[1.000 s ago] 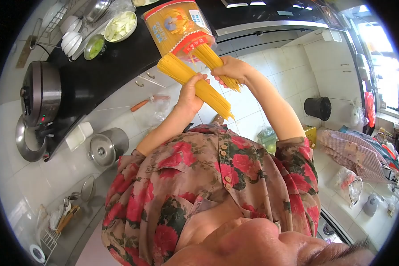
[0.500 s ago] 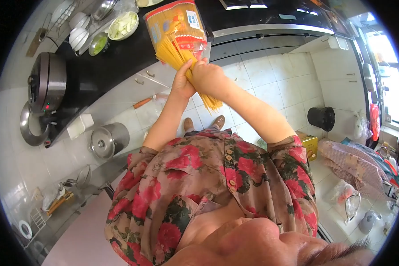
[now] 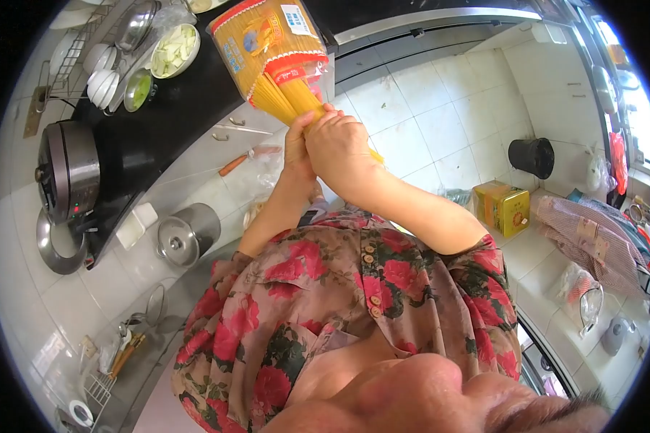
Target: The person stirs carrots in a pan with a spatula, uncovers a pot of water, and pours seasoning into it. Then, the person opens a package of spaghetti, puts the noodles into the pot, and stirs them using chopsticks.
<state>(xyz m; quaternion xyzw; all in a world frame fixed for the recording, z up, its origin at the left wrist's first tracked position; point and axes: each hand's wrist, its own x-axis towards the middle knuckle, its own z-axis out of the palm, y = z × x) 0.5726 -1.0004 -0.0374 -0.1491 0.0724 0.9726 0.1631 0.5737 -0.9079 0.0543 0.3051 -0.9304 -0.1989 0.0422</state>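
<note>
A dusty brown-pink shirt (image 3: 325, 289), printed with large crimson roses (image 3: 401, 274) and dark green leaves (image 3: 285, 339), fastens down the front with round tan buttons (image 3: 375, 301); the collar (image 3: 273, 382) lies open, the short sleeves (image 3: 492, 273) matching

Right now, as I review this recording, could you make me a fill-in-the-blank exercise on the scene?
The left hand and right hand hold the ____-coloured noodles.
The small light on the cooker glows ____.
The bin is coloured ____.
The pot is topped with its ____.

Missing words: yellow; red; black; lid.
</note>
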